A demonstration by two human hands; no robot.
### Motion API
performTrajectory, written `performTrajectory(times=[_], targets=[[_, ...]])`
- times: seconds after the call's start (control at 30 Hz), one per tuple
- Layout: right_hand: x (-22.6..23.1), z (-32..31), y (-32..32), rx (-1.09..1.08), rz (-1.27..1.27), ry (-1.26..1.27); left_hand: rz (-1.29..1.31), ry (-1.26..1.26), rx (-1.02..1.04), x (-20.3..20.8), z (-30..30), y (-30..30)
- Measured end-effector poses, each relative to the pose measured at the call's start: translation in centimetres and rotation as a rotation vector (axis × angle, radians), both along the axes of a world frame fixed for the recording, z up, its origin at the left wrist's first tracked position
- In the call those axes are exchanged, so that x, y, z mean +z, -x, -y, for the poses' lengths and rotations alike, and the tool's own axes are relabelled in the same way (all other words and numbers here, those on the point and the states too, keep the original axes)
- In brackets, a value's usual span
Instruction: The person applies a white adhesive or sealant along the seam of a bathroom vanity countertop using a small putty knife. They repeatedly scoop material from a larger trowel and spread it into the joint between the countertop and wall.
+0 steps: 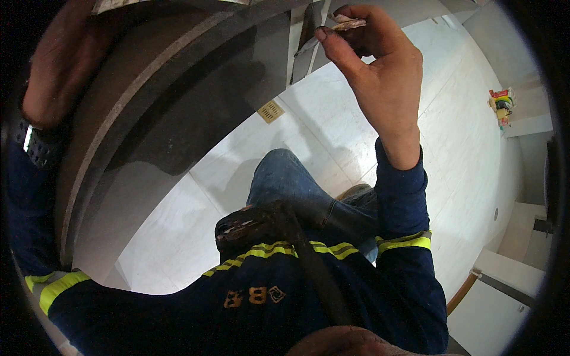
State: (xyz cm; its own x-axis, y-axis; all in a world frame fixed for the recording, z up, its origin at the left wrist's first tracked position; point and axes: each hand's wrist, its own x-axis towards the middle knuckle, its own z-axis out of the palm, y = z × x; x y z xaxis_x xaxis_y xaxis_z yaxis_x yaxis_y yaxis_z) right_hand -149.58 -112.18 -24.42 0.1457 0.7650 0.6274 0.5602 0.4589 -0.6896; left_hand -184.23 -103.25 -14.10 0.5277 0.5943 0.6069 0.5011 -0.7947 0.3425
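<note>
My right hand (389,71) is raised at the upper middle, its thumb and fingers closed in a pinch. Between them is a small, stained, pale tool (349,25) that looks like a putty knife. A thin grey blade-like part (306,47) shows just left of my thumb, close to a pale vertical strip (297,47) on the dark panel's end. My left hand (68,65) reaches up along the far left, beside the curved edge of the dark panel (178,89). Its fingers are lost in shadow, so what they touch is hidden.
Below lies a floor of pale tiles (237,178) with a square brass-coloured drain cover (271,111). My bent knee in jeans (285,178) and a dark waist pouch (243,228) are under my arms. Colourful items (502,105) stand by the right wall; white cabinets (487,308) are lower right.
</note>
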Motion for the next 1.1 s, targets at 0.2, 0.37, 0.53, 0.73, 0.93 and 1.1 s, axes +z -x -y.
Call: performTrajectory(times=[0.2,0.37,0.53,0.73,0.93,1.1], targets=[[0.5,-0.1,-0.5,0.033,0.001,0.006,0.015,0.010,-0.003,-0.2,-0.1,-0.2],[-0.3,2.4,-2.7,0.014,0.067,-0.138,0.013,0.038,-0.007,0.4,-0.5,-1.3],[-3.5,5.3,-3.4,0.112,-0.504,0.109,0.008,0.045,0.014,1.6,-0.9,-4.4],[-7.8,5.4,-2.3,0.219,-1.044,0.214,0.487,0.520,0.022,1.5,0.0,-6.3],[-8.3,5.0,-0.8,0.296,-1.032,0.019,0.330,0.425,0.019,1.9,-0.3,-5.6],[-7.7,3.8,0.6,0.051,-0.284,-0.346,0.274,0.316,0.127,1.5,0.1,-6.2]])
